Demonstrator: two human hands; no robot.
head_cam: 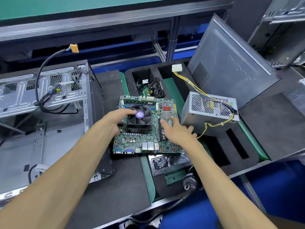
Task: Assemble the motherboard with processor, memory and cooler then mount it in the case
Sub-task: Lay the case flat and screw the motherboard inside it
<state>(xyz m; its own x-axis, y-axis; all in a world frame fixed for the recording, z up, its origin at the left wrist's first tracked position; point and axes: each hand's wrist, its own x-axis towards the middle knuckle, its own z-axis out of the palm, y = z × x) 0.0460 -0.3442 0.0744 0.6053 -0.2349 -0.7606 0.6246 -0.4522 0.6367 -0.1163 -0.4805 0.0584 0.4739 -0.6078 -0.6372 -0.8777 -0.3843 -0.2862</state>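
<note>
Left hand [113, 120]: fingers curled over the cooler [139, 119], gripping it
Right hand [177, 131]: fingers spread, resting on motherboard [145, 139]
Motherboard: mid-desk, on foam
Case [42, 116]: left, open

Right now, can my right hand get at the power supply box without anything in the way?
Probably yes. The right hand rests on the motherboard's right edge, right beside the power supply, and nothing shows between them. Its yellow cables trail near the fingers.

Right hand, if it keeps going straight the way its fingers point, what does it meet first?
Probably the power supply. The right hand lies open over the motherboard's right edge, fingers pointing up-right toward that metal box close by. Depth is uncertain; it might pass just in front.
</note>
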